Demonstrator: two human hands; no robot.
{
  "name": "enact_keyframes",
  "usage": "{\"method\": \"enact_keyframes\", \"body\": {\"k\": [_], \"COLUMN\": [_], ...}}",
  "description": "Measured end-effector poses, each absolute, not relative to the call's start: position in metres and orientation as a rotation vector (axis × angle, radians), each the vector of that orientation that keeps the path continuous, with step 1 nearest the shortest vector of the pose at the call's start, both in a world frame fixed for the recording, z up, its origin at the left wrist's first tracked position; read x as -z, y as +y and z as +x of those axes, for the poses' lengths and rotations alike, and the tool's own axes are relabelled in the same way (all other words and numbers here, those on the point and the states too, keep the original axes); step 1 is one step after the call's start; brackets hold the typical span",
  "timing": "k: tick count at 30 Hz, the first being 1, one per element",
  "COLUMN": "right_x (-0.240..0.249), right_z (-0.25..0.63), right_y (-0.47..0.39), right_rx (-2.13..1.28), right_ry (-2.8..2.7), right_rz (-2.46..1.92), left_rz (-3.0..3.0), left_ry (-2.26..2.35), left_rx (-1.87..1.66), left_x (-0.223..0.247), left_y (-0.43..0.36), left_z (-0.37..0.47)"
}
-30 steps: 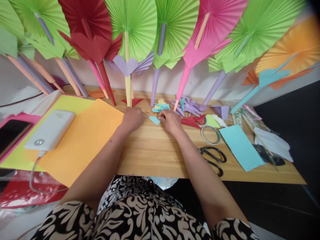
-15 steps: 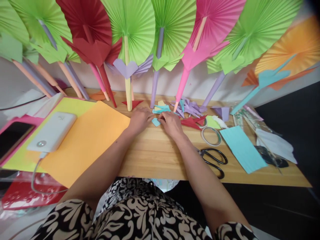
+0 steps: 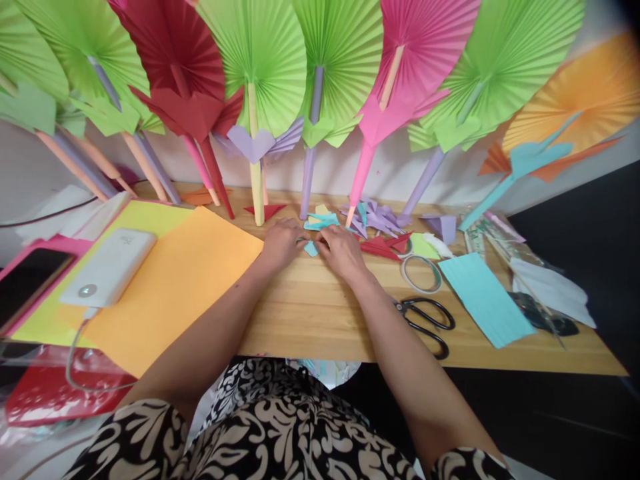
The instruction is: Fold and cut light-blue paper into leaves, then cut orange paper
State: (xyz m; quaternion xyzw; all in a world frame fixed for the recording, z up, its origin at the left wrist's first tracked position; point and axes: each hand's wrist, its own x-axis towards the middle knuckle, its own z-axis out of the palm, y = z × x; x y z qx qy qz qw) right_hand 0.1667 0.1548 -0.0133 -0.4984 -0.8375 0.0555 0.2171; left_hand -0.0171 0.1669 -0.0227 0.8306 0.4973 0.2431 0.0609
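A small piece of light blue paper point(image 3: 311, 249) lies low over the wooden table, between my two hands. My left hand point(image 3: 283, 243) is closed at its left edge, fingertips curled in. From the other side my right hand point(image 3: 342, 248) pinches the paper's right edge; my fingers hide part of the fold. Just behind my fingertips are other folded blue paper pieces point(image 3: 323, 221). To the right of my right hand lie red folded paper pieces point(image 3: 384, 245).
Paper fans, one of them pink point(image 3: 425, 33), stand along the back wall. Black-handled scissors point(image 3: 427, 323), a tape roll point(image 3: 421, 274) and a pleated blue sheet point(image 3: 487, 300) lie right. Orange paper point(image 3: 185, 287), a white power bank point(image 3: 110, 267) and a phone point(image 3: 33, 283) lie left.
The view has shifted slightly. Both hands stay at the same small blue paper, with only slight finger movement.
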Motion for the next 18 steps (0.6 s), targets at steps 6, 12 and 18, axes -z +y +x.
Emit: {"method": "enact_keyframes", "body": {"k": [6,12,18], "right_x": [0.015,0.01,-0.004], "right_z": [0.17,0.173,0.172], "right_y": [0.156,0.157,0.15], "right_rx": [-0.142,-0.059,0.288], "right_ry": [-2.284,-2.227,-2.192], "right_rz": [-1.346,-1.324,-1.339], "left_rz": [2.495,2.529,2.7], "left_ry": [1.512,1.571,1.529], "left_rx": [-0.794,-0.937,-1.138], "left_x": [0.017,0.012,0.001], "left_y": [0.168,0.166,0.163], "left_z": [-0.015,-0.014,-0.013]}}
